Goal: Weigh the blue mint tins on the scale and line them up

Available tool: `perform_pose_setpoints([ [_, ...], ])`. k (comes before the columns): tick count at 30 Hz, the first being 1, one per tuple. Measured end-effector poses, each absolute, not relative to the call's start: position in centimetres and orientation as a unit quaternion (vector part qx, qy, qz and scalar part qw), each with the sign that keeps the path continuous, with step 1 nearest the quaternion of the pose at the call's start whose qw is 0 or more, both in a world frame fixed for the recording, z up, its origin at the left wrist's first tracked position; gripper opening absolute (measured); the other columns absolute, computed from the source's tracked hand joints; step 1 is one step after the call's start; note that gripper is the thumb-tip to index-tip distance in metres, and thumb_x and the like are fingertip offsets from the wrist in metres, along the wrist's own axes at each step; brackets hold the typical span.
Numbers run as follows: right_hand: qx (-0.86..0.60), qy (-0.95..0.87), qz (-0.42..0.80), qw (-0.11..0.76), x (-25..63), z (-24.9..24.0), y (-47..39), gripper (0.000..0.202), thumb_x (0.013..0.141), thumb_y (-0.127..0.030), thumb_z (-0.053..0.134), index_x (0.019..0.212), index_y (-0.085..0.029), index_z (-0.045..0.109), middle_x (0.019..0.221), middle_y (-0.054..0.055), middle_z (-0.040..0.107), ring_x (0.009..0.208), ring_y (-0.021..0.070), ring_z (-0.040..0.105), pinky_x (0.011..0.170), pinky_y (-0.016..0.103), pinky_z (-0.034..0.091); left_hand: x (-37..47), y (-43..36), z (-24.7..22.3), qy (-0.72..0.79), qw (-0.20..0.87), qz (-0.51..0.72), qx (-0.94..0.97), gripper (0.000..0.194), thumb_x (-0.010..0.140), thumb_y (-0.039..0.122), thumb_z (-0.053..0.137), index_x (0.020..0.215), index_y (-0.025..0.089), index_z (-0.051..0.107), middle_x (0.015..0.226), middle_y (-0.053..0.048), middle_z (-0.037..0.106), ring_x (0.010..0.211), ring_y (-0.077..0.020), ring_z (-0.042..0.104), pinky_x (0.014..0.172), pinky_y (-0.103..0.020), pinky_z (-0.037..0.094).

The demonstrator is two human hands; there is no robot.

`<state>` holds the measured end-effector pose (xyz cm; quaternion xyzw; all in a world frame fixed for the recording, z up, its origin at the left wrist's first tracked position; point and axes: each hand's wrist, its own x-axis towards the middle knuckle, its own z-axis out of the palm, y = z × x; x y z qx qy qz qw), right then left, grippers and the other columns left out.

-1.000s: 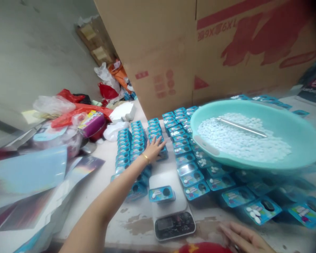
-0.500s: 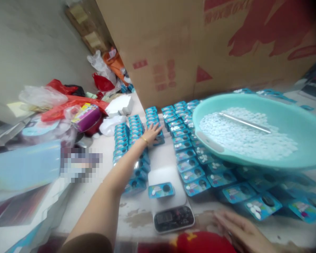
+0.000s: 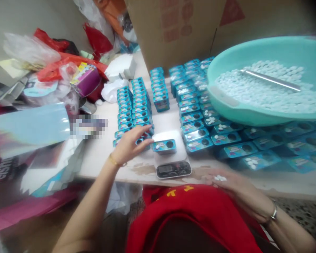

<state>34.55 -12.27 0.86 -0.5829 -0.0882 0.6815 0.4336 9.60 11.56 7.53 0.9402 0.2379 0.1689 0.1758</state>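
Note:
My left hand (image 3: 127,144) is held palm down with thumb and fingers apart. Its fingertips reach the left edge of a small blue candy box (image 3: 163,146), which sits on a white digital scale (image 3: 173,170); whether they touch the box I cannot tell. Near the table's front edge, my right hand (image 3: 238,184) is turned palm up, somewhat blurred. Several white tablets (image 3: 220,178) lie on its fingers. Rows of similar blue boxes (image 3: 140,109) stand left of the scale, with a shorter row (image 3: 161,100) behind it.
More blue boxes (image 3: 197,135) fill the right side, some with tablets on top. A turquoise basin (image 3: 242,114) of white tablets, with a metal strip (image 3: 272,80) across them, stands over them. A large carton (image 3: 200,38) blocks the back. Bags and a purple box (image 3: 86,80) clutter the left.
My left hand has come back from the short row behind the scale to beside the box on the scale. The view has tilted down. White tablets now show in my right hand.

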Motion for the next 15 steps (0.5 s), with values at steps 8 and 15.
perform_pose_setpoints([
  [8, -0.588, -0.203, 0.665, 0.412, 34.1, 3.1, -10.5, 0.039, 0.075, -0.048, 0.068, 0.095, -0.016, 0.061, 0.066, 0.0, 0.062, 0.056, 0.0085, 0.051, 0.055, 0.019, 0.041, 8.8, 4.8, 1.7, 0.28, 0.045, 0.246, 0.927, 0.05, 0.086, 0.032, 0.059, 0.132, 0.021, 0.043, 0.133, -0.014, 0.049, 0.126, -0.0274, 0.042, 0.104, -0.048, 0.036],
  [15, -0.598, -0.441, 0.564, 0.36, 32.9, 7.8, -3.0, 0.021, 0.082, -0.033, 0.054, 0.094, -0.014, 0.055, 0.068, 0.0, 0.061, 0.059, 0.0116, 0.057, 0.06, 0.025, 0.046, 11.6, 3.8, 1.8, 0.278, 0.024, 0.204, 0.938, 0.048, 0.09, 0.037, 0.052, 0.132, 0.018, 0.04, 0.143, -0.015, 0.037, 0.138, -0.0301, 0.024, 0.112, -0.057, 0.014],
])
